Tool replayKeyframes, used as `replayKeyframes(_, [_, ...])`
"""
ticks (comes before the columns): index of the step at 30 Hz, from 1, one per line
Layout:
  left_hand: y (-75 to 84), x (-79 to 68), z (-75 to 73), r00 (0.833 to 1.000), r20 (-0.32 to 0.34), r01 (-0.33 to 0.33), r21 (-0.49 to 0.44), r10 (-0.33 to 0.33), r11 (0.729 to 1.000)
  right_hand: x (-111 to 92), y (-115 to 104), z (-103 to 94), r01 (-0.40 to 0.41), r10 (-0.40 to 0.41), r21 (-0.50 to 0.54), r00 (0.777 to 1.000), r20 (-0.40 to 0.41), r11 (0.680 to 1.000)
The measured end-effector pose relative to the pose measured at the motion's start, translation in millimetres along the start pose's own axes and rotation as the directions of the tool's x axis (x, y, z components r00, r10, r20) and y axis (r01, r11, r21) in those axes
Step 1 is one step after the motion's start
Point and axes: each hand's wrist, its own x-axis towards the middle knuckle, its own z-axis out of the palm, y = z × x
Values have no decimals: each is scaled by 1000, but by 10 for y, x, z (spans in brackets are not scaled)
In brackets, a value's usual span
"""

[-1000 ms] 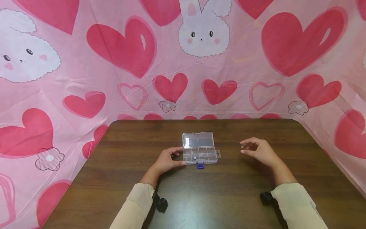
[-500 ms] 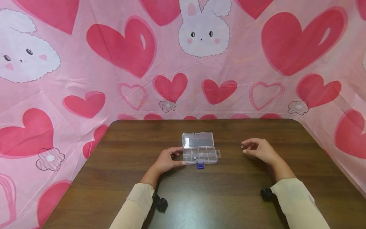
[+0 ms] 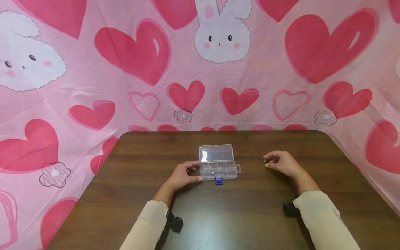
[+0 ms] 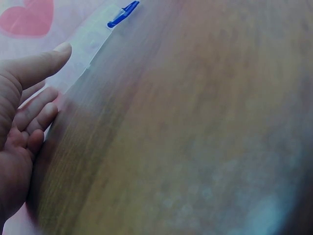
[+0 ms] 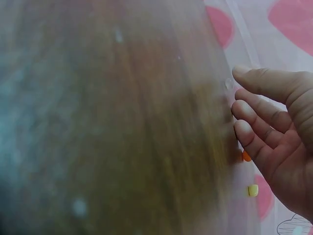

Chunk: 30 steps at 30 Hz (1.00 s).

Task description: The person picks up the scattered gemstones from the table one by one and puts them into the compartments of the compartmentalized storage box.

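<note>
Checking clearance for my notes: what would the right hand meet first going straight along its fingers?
Most likely the small pale piece close by the right hand, then perhaps the clear box. Depth is unclear, so it could pass above the piece.

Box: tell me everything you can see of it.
The box looks like clear plastic, divided into two rows of four compartments. Its lid is open toward the far side, a blue latch is at the front, and a tab sticks out at the right. A white bead sits in the near row. It lies on the table; the left hand holds its left end.
</note>
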Motion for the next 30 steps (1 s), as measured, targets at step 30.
replayKeyframes(30, [17, 6, -3, 1000, 7, 29, -4, -29, 1000, 109, 43, 37, 4, -5, -121, 1000, -4, 993])
